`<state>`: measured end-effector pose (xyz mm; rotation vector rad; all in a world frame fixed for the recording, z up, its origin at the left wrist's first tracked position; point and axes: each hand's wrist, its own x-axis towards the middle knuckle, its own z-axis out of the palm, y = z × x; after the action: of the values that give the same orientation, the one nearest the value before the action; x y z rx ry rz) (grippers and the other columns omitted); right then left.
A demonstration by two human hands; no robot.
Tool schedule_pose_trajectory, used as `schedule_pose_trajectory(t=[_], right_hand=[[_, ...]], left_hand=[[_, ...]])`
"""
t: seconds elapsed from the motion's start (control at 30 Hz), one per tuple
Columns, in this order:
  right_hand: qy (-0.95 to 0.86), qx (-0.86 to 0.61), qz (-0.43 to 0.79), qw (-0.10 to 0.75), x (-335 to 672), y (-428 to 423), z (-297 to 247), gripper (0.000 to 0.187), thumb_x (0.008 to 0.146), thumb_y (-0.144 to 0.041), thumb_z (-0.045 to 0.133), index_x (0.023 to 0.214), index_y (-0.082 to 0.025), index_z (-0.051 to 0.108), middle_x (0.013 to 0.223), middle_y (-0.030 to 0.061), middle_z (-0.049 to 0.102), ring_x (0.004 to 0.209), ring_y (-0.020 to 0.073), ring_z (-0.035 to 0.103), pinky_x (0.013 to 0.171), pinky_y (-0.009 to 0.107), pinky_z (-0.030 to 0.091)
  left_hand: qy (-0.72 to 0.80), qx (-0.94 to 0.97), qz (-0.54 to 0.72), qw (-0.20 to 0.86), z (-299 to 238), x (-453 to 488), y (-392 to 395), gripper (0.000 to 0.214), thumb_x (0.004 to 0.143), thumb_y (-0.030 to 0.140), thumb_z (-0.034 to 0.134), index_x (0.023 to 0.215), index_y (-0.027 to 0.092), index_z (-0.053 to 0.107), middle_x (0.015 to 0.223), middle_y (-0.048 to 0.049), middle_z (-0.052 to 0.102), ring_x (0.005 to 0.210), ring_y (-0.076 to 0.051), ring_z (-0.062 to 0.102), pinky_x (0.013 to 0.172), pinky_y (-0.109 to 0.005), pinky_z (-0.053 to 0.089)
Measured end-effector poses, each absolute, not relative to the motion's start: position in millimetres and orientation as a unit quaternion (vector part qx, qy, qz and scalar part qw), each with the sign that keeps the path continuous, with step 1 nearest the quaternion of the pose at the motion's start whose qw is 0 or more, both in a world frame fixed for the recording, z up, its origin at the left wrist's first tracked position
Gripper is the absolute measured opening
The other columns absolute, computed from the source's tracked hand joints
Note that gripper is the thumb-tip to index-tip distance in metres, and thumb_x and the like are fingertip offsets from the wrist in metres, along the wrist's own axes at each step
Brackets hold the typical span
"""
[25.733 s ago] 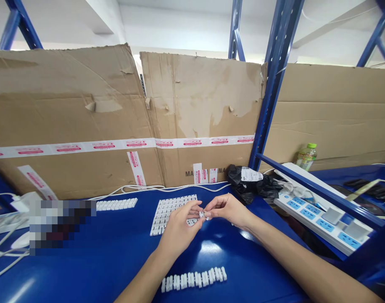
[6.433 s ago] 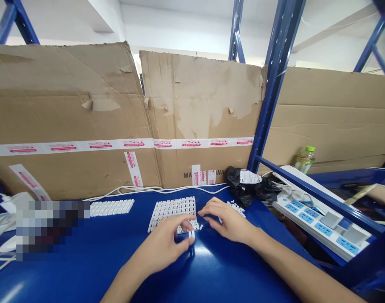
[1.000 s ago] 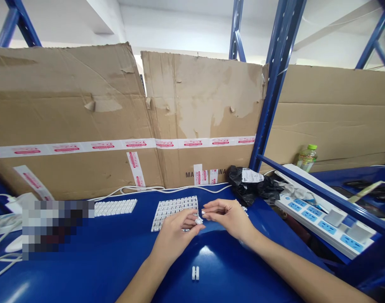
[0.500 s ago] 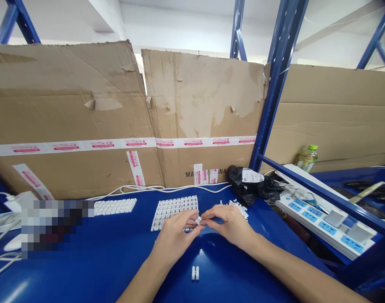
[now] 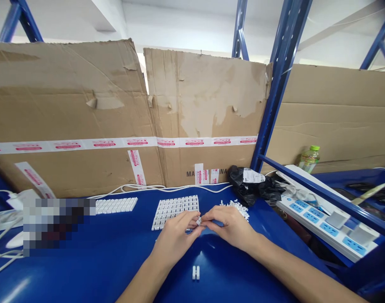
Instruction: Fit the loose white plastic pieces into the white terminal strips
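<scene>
My left hand (image 5: 175,237) and my right hand (image 5: 228,226) meet above the blue table (image 5: 101,261), fingertips pinched together on a small white plastic piece (image 5: 199,220). Just behind the left hand lies a flat white grid of small parts (image 5: 175,206). A loose heap of tiny white pieces (image 5: 239,206) sits behind the right hand. Two joined white pieces (image 5: 195,273) lie on the table in front of my hands.
A white strip of joined parts (image 5: 117,205) lies to the left, near a blurred patch. Torn cardboard sheets (image 5: 205,109) wall off the back. A black bag (image 5: 252,185), a white and blue power strip (image 5: 321,219), a green-capped bottle (image 5: 309,158) and blue rack posts (image 5: 274,84) stand at the right. White cables (image 5: 3,252) run along the left.
Over the last second my right hand has come in to meet the left, both pinching the small white piece. The row of pieces seen long ago near the front is gone; two joined pieces lie there.
</scene>
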<state>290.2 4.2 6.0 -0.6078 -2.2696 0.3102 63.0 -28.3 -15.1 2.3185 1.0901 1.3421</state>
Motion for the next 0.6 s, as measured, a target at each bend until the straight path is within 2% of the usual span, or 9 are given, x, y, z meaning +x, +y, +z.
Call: schedule_pose_trajectory(t=[0.17, 0.3, 0.37, 0.5, 0.6], right_hand=[[-0.894, -0.214, 0.144, 0.365, 292, 0, 16, 0.025, 0.102, -0.017, 0.063, 0.125, -0.023, 0.072, 0.105, 0.0077, 0.078, 0.097, 0.0211, 0.072, 0.087, 0.034, 0.058], [-0.886, -0.204, 0.186, 0.372, 293, 2, 16, 0.040, 0.097, -0.014, 0.068, 0.134, -0.027, 0.068, 0.127, 0.0096, 0.069, 0.118, 0.0224, 0.065, 0.101, 0.038, 0.056], [-0.885, -0.189, 0.195, 0.379, 293, 4, 13, 0.035, 0.096, -0.014, 0.071, 0.129, -0.027, 0.072, 0.129, 0.0092, 0.066, 0.121, 0.0223, 0.064, 0.104, 0.039, 0.054], [-0.885, -0.166, 0.178, 0.397, 293, 4, 11, 0.023, 0.098, -0.015, 0.070, 0.118, -0.026, 0.075, 0.119, 0.0081, 0.068, 0.113, 0.0214, 0.064, 0.099, 0.039, 0.055], [-0.901, -0.153, 0.156, 0.374, 295, 3, 15, 0.031, 0.099, -0.013, 0.065, 0.127, -0.027, 0.071, 0.128, 0.0098, 0.065, 0.120, 0.0233, 0.060, 0.102, 0.040, 0.054]], left_hand=[[0.401, 0.752, 0.482, 0.202, -10, 64, -26, 0.025, 0.090, 0.023, 0.075, 0.115, 0.026, 0.073, 0.103, -0.0027, 0.083, 0.084, -0.020, 0.082, 0.080, -0.033, 0.070], [0.445, 0.689, 0.486, 0.302, 4, 69, -27, 0.031, 0.086, 0.029, 0.080, 0.115, 0.025, 0.073, 0.095, -0.0020, 0.084, 0.087, -0.023, 0.082, 0.084, -0.038, 0.068], [0.443, 0.672, 0.466, 0.367, 8, 72, -29, 0.037, 0.084, 0.032, 0.082, 0.118, 0.025, 0.072, 0.097, -0.0031, 0.084, 0.090, -0.024, 0.081, 0.087, -0.039, 0.066], [0.413, 0.651, 0.444, 0.455, 10, 72, -31, 0.042, 0.083, 0.036, 0.084, 0.119, 0.022, 0.070, 0.100, -0.0058, 0.083, 0.094, -0.024, 0.078, 0.089, -0.039, 0.061], [0.410, 0.671, 0.419, 0.454, 14, 67, -31, 0.045, 0.086, 0.039, 0.081, 0.126, 0.022, 0.068, 0.104, -0.0061, 0.080, 0.098, -0.024, 0.075, 0.091, -0.038, 0.059]])
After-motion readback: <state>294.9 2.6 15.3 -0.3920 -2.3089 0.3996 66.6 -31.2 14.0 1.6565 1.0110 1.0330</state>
